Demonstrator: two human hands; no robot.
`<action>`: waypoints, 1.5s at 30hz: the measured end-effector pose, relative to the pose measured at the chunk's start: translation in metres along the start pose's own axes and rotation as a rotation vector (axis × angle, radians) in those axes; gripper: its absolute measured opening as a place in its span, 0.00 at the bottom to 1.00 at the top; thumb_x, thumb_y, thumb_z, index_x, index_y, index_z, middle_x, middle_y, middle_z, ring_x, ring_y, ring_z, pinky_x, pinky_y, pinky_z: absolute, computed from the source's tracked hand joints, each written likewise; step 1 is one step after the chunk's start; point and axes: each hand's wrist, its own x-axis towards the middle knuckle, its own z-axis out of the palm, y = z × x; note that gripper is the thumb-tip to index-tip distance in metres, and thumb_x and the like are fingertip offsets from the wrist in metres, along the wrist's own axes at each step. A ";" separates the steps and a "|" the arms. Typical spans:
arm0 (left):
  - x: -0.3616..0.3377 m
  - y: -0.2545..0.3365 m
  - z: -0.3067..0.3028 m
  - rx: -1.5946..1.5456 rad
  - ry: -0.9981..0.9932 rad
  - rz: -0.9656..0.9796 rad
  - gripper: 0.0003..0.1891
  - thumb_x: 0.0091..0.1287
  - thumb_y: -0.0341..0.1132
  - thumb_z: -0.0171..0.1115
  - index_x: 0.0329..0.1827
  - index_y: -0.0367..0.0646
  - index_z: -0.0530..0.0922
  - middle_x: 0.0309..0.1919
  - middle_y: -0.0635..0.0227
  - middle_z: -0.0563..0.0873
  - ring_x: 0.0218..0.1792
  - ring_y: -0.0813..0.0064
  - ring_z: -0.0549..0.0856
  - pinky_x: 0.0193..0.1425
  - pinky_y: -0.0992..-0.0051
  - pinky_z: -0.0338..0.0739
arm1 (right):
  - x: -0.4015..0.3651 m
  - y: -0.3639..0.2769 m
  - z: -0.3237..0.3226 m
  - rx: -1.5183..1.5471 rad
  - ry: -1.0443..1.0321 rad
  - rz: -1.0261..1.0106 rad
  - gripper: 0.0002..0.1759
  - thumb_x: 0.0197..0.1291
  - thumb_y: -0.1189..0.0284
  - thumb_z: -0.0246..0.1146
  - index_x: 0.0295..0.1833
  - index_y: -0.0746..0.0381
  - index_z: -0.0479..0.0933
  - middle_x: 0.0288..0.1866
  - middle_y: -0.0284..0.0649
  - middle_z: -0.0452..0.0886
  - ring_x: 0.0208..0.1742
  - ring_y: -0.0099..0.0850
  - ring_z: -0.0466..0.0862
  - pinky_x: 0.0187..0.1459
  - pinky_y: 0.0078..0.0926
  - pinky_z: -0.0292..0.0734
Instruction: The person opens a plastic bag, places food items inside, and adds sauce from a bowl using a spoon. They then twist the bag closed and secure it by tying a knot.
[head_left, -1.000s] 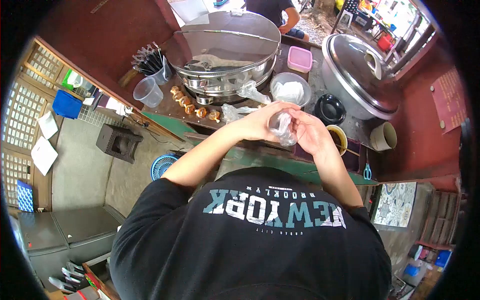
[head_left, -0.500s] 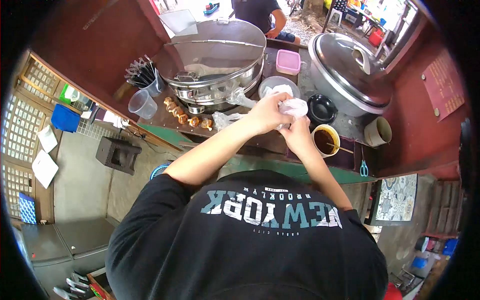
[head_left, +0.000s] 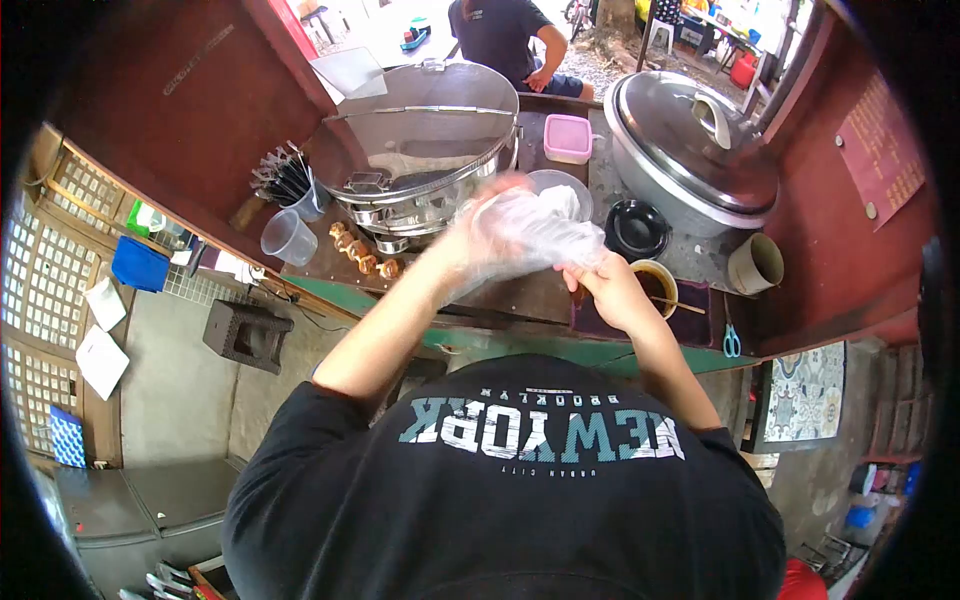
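A thin clear plastic bag (head_left: 560, 243) is stretched between my two hands over the front of the counter. My right hand (head_left: 608, 288) pinches one end of it, close to a tub of brown sauce (head_left: 655, 278) with a stick in it. My left hand (head_left: 485, 228) is smeared by motion at the bag's other end, and the film covers part of its fingers. Just behind the bag stands a round clear container (head_left: 575, 183) with white plastic in it. A black bowl (head_left: 637, 230) sits to the right of the bag.
Browned skewered pieces (head_left: 362, 255) lie by a large round steel steamer (head_left: 420, 150). At left are an empty plastic cup (head_left: 288, 238) and black-handled utensils (head_left: 283, 180). A big lidded pot (head_left: 690, 150), pink box (head_left: 568, 138) and blue scissors (head_left: 732, 342) are also here. A person (head_left: 510, 45) sits beyond.
My hands were close together on bunched plastic. Now my left hand has moved left, and the bag is drawn out between them. The view has shifted slightly.
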 end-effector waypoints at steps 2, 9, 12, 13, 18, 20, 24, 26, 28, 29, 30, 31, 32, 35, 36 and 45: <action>0.003 -0.011 0.010 0.310 -0.337 0.035 0.42 0.53 0.52 0.70 0.67 0.40 0.65 0.60 0.61 0.73 0.61 0.64 0.73 0.63 0.63 0.69 | 0.000 -0.013 0.003 0.127 -0.054 0.114 0.08 0.63 0.74 0.56 0.30 0.64 0.73 0.26 0.33 0.74 0.34 0.28 0.76 0.39 0.27 0.71; 0.005 -0.032 0.014 -0.542 -0.267 -0.211 0.37 0.56 0.45 0.70 0.68 0.41 0.65 0.64 0.61 0.71 0.56 0.68 0.78 0.61 0.68 0.71 | -0.002 -0.014 0.001 0.345 -0.185 0.171 0.12 0.65 0.71 0.54 0.29 0.63 0.73 0.27 0.32 0.75 0.25 0.22 0.75 0.30 0.19 0.70; -0.001 -0.022 0.020 0.383 -0.443 -0.283 0.34 0.55 0.40 0.71 0.64 0.41 0.68 0.59 0.62 0.75 0.56 0.72 0.77 0.61 0.70 0.71 | -0.003 -0.007 0.002 0.333 -0.175 0.252 0.14 0.66 0.71 0.54 0.27 0.64 0.73 0.27 0.32 0.76 0.27 0.23 0.76 0.32 0.20 0.71; -0.001 -0.010 0.030 0.264 -0.366 -0.225 0.32 0.55 0.39 0.71 0.63 0.41 0.69 0.57 0.62 0.77 0.55 0.71 0.78 0.60 0.70 0.71 | -0.003 -0.005 0.004 0.303 -0.177 0.276 0.15 0.67 0.71 0.54 0.27 0.64 0.73 0.27 0.32 0.76 0.28 0.23 0.76 0.33 0.20 0.71; 0.013 -0.005 0.038 -0.013 -0.103 -0.111 0.25 0.58 0.37 0.68 0.58 0.40 0.72 0.45 0.62 0.81 0.47 0.72 0.80 0.53 0.72 0.74 | -0.008 -0.018 0.018 0.073 -0.155 0.136 0.16 0.66 0.69 0.54 0.28 0.66 0.74 0.27 0.36 0.77 0.36 0.28 0.79 0.44 0.26 0.72; 0.011 0.016 0.051 -0.085 0.187 -0.251 0.21 0.60 0.37 0.67 0.55 0.39 0.74 0.43 0.66 0.81 0.41 0.75 0.80 0.45 0.74 0.75 | -0.008 -0.008 0.020 -0.030 -0.172 0.073 0.16 0.65 0.68 0.56 0.27 0.66 0.75 0.31 0.42 0.78 0.42 0.33 0.79 0.47 0.30 0.72; 0.018 0.030 0.056 -0.132 0.241 -0.411 0.20 0.63 0.39 0.65 0.54 0.38 0.76 0.39 0.69 0.83 0.38 0.80 0.79 0.42 0.77 0.74 | -0.008 -0.019 0.019 -0.158 -0.165 0.057 0.16 0.64 0.67 0.59 0.27 0.66 0.75 0.38 0.46 0.79 0.45 0.36 0.78 0.48 0.31 0.71; 0.019 0.031 0.057 -0.045 0.252 -0.410 0.20 0.63 0.40 0.64 0.53 0.38 0.77 0.39 0.68 0.83 0.38 0.81 0.79 0.42 0.77 0.74 | -0.009 -0.028 0.018 -0.196 -0.166 0.099 0.14 0.64 0.66 0.60 0.32 0.66 0.77 0.41 0.46 0.80 0.45 0.35 0.78 0.49 0.30 0.71; 0.021 0.035 0.057 0.041 0.245 -0.420 0.20 0.63 0.41 0.64 0.53 0.37 0.77 0.40 0.68 0.83 0.39 0.80 0.79 0.43 0.76 0.74 | -0.009 -0.019 0.022 -0.059 -0.138 0.065 0.14 0.64 0.65 0.61 0.41 0.67 0.77 0.43 0.45 0.80 0.45 0.33 0.79 0.50 0.29 0.71; 0.022 0.040 0.058 0.082 0.234 -0.432 0.21 0.63 0.40 0.65 0.54 0.37 0.76 0.42 0.67 0.84 0.41 0.78 0.80 0.45 0.75 0.74 | -0.009 -0.016 0.024 0.010 -0.124 0.048 0.15 0.63 0.65 0.61 0.46 0.68 0.77 0.44 0.45 0.81 0.45 0.32 0.79 0.51 0.29 0.70; 0.023 0.042 0.059 0.124 0.223 -0.442 0.22 0.63 0.40 0.66 0.55 0.37 0.76 0.44 0.67 0.84 0.42 0.77 0.81 0.47 0.74 0.75 | -0.009 -0.015 0.024 0.033 -0.111 0.011 0.17 0.64 0.65 0.61 0.49 0.68 0.76 0.44 0.43 0.81 0.45 0.31 0.79 0.51 0.28 0.70; 0.023 0.038 0.060 0.187 0.229 -0.366 0.20 0.63 0.41 0.65 0.54 0.37 0.77 0.43 0.65 0.84 0.42 0.76 0.81 0.47 0.74 0.75 | -0.008 -0.015 0.025 0.057 -0.099 -0.026 0.18 0.64 0.64 0.61 0.52 0.68 0.75 0.44 0.42 0.81 0.45 0.29 0.79 0.51 0.27 0.70; 0.022 0.032 0.061 0.249 0.235 -0.289 0.19 0.63 0.41 0.64 0.52 0.37 0.77 0.41 0.64 0.85 0.42 0.74 0.82 0.47 0.73 0.75 | -0.008 -0.014 0.024 0.079 -0.087 -0.063 0.20 0.64 0.64 0.61 0.55 0.68 0.74 0.44 0.41 0.82 0.44 0.27 0.79 0.51 0.26 0.71; 0.022 0.042 0.063 0.342 0.187 -0.282 0.21 0.62 0.38 0.65 0.54 0.35 0.76 0.45 0.62 0.84 0.47 0.74 0.81 0.54 0.73 0.73 | -0.003 -0.009 0.023 0.395 -0.147 0.063 0.19 0.65 0.63 0.60 0.53 0.66 0.76 0.43 0.37 0.81 0.44 0.24 0.78 0.51 0.24 0.70; 0.023 0.040 0.061 0.364 0.179 -0.254 0.20 0.61 0.37 0.65 0.54 0.35 0.76 0.45 0.62 0.84 0.47 0.74 0.81 0.54 0.73 0.73 | -0.001 -0.009 0.022 0.441 -0.181 0.063 0.21 0.67 0.59 0.59 0.53 0.67 0.76 0.42 0.34 0.81 0.43 0.21 0.77 0.50 0.22 0.70; 0.021 0.031 0.054 0.394 0.189 -0.169 0.19 0.62 0.31 0.62 0.55 0.36 0.74 0.43 0.61 0.84 0.43 0.72 0.82 0.51 0.73 0.75 | 0.004 -0.023 0.037 0.773 -0.028 0.295 0.22 0.68 0.57 0.55 0.51 0.66 0.77 0.40 0.34 0.82 0.43 0.23 0.76 0.49 0.24 0.67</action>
